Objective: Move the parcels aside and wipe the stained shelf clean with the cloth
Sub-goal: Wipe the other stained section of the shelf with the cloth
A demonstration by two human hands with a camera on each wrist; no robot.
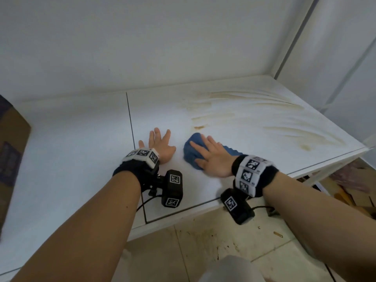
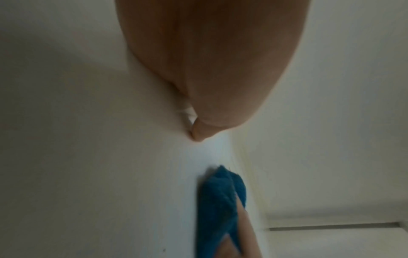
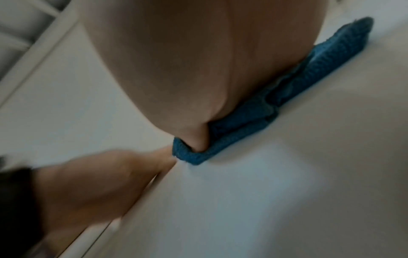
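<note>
Wiping phase, stain not cleared yet. Right hand [image 1: 213,157] lies flat on the blue cloth [image 1: 191,153], fingers straight and spread, palm pressing it to the white shelf [image 1: 81,143]. No pinch or curl round the cloth, just downward pressure, which suits scrubbing. Left hand [image 1: 159,144] is also flat on the shelf, fingers splayed, holding nothing; looks like a brace so the person can lean weight into the wipe. It sits just left of the cloth, near the seam between the shelf panels.

Brown streaks [image 1: 240,110] fan out beyond and to the right of the cloth, toward the back corner and right edge. Cloth sits at the near-left edge of the stained area.

A cardboard parcel [image 1: 12,143] sits at the far left, well apart from the stain, so it's likely already moved aside.

Text: none readable. Wrist bands carry black-and-white marker squares only. Wrist views are blurred.
</note>
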